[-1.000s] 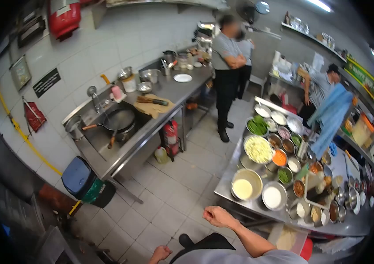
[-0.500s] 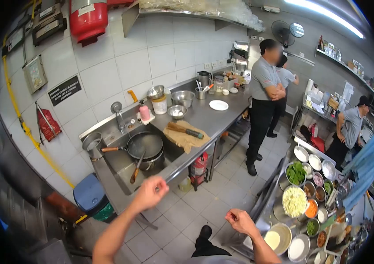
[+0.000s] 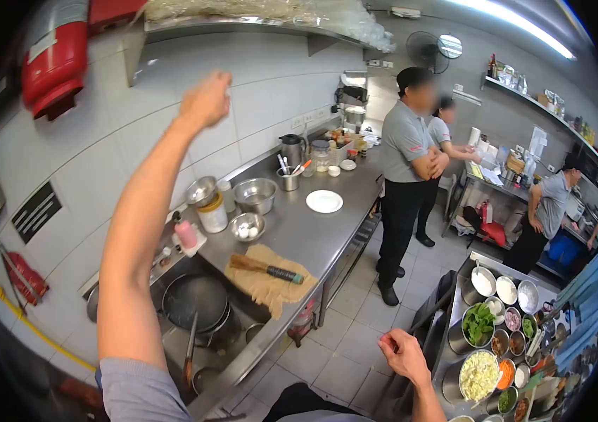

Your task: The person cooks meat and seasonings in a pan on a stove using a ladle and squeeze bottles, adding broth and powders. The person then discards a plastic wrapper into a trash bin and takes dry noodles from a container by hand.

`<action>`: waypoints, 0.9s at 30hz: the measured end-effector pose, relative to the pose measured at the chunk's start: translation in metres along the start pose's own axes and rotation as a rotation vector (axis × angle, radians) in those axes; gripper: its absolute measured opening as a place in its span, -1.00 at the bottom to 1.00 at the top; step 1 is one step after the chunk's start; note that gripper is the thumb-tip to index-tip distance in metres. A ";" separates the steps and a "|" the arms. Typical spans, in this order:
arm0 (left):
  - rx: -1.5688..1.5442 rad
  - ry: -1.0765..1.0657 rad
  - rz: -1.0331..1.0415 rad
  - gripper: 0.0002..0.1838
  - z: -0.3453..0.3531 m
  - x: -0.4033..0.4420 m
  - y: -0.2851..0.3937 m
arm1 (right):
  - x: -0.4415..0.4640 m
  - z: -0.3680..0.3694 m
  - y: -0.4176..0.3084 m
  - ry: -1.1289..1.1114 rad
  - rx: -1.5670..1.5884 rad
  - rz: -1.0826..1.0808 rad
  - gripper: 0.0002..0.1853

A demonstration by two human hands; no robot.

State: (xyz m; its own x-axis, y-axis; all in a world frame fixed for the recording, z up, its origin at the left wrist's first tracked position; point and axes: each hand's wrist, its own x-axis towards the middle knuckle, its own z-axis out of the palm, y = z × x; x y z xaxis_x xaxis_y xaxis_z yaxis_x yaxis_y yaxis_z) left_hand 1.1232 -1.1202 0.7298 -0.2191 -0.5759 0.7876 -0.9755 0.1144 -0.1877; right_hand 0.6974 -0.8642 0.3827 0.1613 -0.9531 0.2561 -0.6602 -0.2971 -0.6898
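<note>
My left hand [image 3: 206, 100] is raised high in front of the tiled wall, below the overhead shelf [image 3: 243, 29]. Its fingers are curled closed, and no held thing shows. Lower right, my right hand [image 3: 406, 355] hovers over the floor beside the ingredient counter, its fingers curled loosely together around nothing visible. Below my left arm, a dark wok [image 3: 200, 299] sits in the sink, with a wooden-handled utensil [image 3: 188, 359] leaning in it. A bamboo brush [image 3: 250, 264] lies on a tan cloth [image 3: 281, 287] at the sink's edge.
The steel counter [image 3: 327, 235] carries a white plate [image 3: 325, 202], a steel bowl [image 3: 255, 195], and a bowl of eggs [image 3: 247, 227]. At right, containers of chopped cabbage [image 3: 479, 375] and leafy greens [image 3: 478, 320] crowd another counter. A person with folded arms [image 3: 411, 162] stands ahead; others work behind.
My left hand has risen from beside the sink to high before the wall. The view has turned right. My right hand stays low with its fingers curled.
</note>
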 end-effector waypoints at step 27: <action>-0.237 0.903 -0.128 -0.75 0.105 0.310 -0.063 | 0.012 0.040 -0.021 0.332 -0.197 0.588 -0.86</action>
State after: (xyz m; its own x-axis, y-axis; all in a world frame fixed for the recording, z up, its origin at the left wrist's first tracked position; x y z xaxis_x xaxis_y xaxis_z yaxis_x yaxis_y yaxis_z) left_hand 1.1190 -1.3911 0.9246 0.0558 0.2386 0.9695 -0.9497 0.3125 -0.0222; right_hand 0.7430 -0.8716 0.3731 -0.4748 -0.8751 0.0936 -0.6952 0.3077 -0.6496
